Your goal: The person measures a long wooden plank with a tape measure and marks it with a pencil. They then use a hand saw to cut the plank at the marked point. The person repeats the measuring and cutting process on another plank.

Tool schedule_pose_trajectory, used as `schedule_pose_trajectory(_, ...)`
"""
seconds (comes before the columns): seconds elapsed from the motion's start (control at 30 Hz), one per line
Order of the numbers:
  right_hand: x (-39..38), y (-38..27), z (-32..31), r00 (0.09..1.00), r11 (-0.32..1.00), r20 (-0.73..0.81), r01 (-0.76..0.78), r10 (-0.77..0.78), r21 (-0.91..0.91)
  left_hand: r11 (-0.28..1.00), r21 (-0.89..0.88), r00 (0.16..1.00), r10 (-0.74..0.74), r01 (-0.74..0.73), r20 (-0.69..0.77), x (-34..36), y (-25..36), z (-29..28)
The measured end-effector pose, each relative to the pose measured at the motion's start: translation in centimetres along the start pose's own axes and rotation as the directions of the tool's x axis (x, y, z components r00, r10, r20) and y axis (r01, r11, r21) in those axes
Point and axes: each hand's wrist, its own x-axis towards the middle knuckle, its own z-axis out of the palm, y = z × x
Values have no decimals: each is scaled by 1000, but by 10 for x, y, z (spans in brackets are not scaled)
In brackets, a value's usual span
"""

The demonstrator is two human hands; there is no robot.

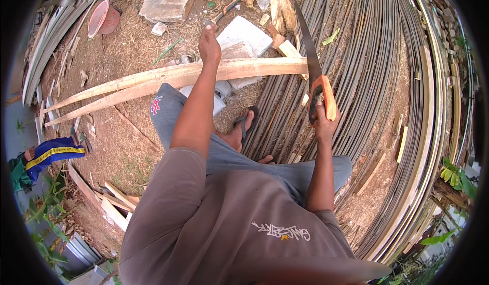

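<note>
Gripping the saw [311, 56] at the timber's [254, 68] right end, our right hand [324, 124] has fingers closed around its handle, probably for steering; beyond the timber, our left hand [209, 46] meets an orange-black tool [233, 3], whether holding we cannot tell.

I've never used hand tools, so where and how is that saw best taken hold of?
Probably by its orange-and-black handle, coming from the near side: the handle forms the near end, while the long, narrowing blade points away. The right hand grips it there.
</note>
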Motion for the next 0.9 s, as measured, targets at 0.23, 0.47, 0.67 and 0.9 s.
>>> schedule_pose_trajectory(0.23, -1, 7, 7, 1000, 999, -26, -6, 7, 34, 659, 722, 967, 33, -211, 252, -49, -24, 6)
schedule_pose_trajectory(0.47, -5, -5, 7, 998, 997, -19, -63, 64, 34, 650, 752, 972, -86, -111, 219, -41, -25, 9)
schedule_pose_trajectory(0.67, 14, -32, 14, 996, 985, 32, -77, 83, -153, 646, 760, 967, -146, -66, 207, -42, -20, 9)
schedule_pose_trajectory(0.9, 9, -24, 3, 997, 983, 29, 74, -70, -171, 627, 543, 811, 275, -558, 516, -80, -7, 40)
